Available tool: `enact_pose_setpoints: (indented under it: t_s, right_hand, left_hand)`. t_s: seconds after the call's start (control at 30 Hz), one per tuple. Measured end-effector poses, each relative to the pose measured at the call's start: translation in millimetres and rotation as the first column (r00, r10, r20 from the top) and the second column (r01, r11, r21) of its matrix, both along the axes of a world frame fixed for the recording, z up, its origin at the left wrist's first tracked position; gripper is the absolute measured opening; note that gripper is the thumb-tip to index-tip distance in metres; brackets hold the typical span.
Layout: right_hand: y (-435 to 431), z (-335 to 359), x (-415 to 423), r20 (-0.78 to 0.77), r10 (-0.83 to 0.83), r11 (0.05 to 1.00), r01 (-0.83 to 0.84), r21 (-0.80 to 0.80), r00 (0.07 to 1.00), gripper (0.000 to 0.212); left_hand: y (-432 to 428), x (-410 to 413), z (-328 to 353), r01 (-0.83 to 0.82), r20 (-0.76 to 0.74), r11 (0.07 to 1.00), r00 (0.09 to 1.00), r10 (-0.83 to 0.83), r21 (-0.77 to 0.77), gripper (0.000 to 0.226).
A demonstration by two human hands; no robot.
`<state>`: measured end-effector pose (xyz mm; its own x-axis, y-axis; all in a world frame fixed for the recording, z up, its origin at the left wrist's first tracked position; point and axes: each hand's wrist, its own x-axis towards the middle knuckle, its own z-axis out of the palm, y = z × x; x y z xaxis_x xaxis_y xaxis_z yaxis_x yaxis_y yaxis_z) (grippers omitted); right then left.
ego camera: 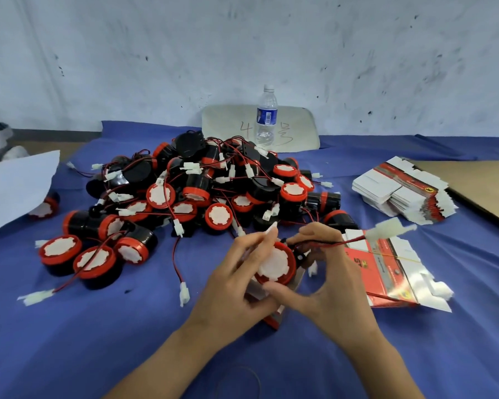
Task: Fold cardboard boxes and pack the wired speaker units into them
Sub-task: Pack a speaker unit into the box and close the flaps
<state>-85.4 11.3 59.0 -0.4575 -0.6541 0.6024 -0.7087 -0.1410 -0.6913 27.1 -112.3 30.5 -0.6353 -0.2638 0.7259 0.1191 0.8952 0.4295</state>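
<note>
Packing surface: blue cloth (69,341) under everything I can see.
speaker pile (202,182): loose heap at 11 o'clock from the hands, wires tangled. I'd leave it alone for now.
far stack (401,191): flat boxes at 2 o'clock, well apart from the hands.
near stack (386,272): flat boxes fanned out at 3 o'clock, just beside the right hand.
left hand (236,289): wrapped round the box from 9 o'clock, fingers up along the speaker's rim. I'd use it as the brace.
right hand (329,283): holding the speaker, thumb on the rim at 6 o'clock, fingers arched over the 1 o'clock side where the wire leaves.
speaker unit (274,263): centre, between both hands, white face up, in the box mouth. Not fully seated, I judge, so I'd press it straight down, not tilted.
box (274,319): mostly hidden, red corner shows at 6 o'clock. Flaps: cannot tell.
wire (329,243): runs out toward 3 o'clock, above the near stack. I'd coil it in before closing.
connector (386,231): white, blurred, outside the box. I'd tuck it in last, clear of the flaps.
</note>
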Motion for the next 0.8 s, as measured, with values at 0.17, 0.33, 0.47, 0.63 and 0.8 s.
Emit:
enact_pose_setpoints:
  t_s: [0.17,0.33,0.47,0.63,0.8]
  right_hand:
    - [-1.0,-3.3,-5.2,0.047,0.071,0.984,-0.078,0.161,0.996,0.033]
    - [-3.4,-9.7,-10.4,-0.087,0.039,0.952,-0.011,0.307,0.995,0.005]
    - [-2.3,-11.5,-9.2,-0.231,0.008,0.930,0.078,0.359,0.973,0.017]
    - [-3.4,-16.4,-14.1,-0.319,-0.143,0.919,0.245,0.309,0.937,0.026]
    - [-5.9,-20.0,-13.6,-0.214,-0.196,0.936,0.248,0.248,0.957,0.010]
  left_hand:
    - [-5.6,0.9,-8.0,0.134,0.125,0.973,0.979,-0.159,0.186,0.090]
    - [-5.4,-0.9,-10.7,0.151,0.122,0.969,0.977,-0.177,0.198,0.086]
    - [-5.2,-1.2,-13.0,0.087,0.136,0.969,0.983,-0.121,0.232,0.061]
    - [-7.5,-4.1,-16.8,-0.073,0.121,0.967,0.992,0.045,0.244,0.030]
    - [-11.5,-5.3,-18.1,-0.098,0.233,0.964,0.972,0.039,0.247,0.029]
